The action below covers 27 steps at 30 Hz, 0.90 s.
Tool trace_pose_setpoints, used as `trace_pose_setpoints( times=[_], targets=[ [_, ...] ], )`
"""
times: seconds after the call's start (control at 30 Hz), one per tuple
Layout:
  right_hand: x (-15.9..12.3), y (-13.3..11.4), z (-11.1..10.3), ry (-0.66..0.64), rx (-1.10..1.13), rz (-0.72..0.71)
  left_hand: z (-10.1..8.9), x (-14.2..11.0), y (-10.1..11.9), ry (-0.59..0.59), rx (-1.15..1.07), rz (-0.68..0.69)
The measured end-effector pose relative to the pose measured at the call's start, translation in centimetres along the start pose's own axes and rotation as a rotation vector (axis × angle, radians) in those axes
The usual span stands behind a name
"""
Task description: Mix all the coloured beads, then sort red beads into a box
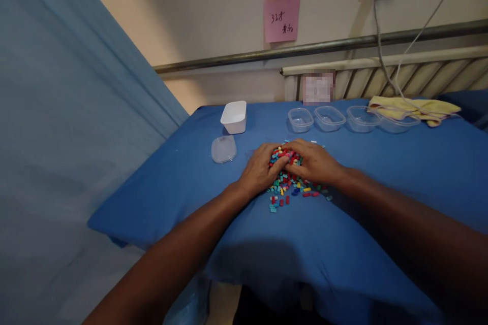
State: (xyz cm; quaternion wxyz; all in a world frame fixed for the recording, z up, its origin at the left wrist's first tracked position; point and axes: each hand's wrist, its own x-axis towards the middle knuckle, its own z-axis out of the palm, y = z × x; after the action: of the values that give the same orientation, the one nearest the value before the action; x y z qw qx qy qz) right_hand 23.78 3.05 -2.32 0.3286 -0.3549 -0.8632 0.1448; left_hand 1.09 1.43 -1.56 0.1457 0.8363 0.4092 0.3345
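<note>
1. A roundish heap of small, multicoloured, plastic-looking pieces point(284, 180) lies on the flat blue cloth point(179, 177) between the left hand point(260, 168) and right hand point(317, 163), equally near both
2. Both hands cup it, fingers curved, thumbs apart

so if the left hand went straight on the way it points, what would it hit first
Most likely the pile of small coloured pieces that the left hand cups, then the right hand, though depth is unclear.

Room, indoor, exact use unclear: radiator point(419, 58), wall pipe point(244, 57) beyond right grip point(315, 163); blue drape point(57, 111) left of left grip point(257, 170); blue-covered bench point(183, 172) beneath both.
</note>
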Motion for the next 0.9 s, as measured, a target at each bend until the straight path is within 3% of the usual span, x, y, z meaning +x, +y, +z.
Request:
trace_pose_setpoints(
  times=[0.23,0.4,0.5,0.63,0.8,0.9],
  targets=[
    [1.7,-0.1,-2.1,0.034,0.259,0.291,1.6,3.0,1.0,0.155,-0.199,-0.177],
    [1.2,-0.8,-1.9,0.211,0.286,0.497,3.2,4.3,3.2,0.281,-0.407,-0.199],
    [0.6,-1.3,-0.7,0.293,0.203,0.404,3.9,4.5,3.6,0.342,-0.484,-0.214],
    [-0.4,-2.0,-0.2,0.142,-0.032,0.158,3.8,3.7,3.6,0.340,-0.535,-0.266],
    [-1.5,-2.7,-1.3,0.025,-0.166,0.023,2.3,2.0,4.2,0.211,-0.453,-0.249],
    [-2.7,-2.6,-2.5,0.018,-0.166,-0.050,1.5,1.3,4.1,0.108,-0.354,-0.191]
  ],
)
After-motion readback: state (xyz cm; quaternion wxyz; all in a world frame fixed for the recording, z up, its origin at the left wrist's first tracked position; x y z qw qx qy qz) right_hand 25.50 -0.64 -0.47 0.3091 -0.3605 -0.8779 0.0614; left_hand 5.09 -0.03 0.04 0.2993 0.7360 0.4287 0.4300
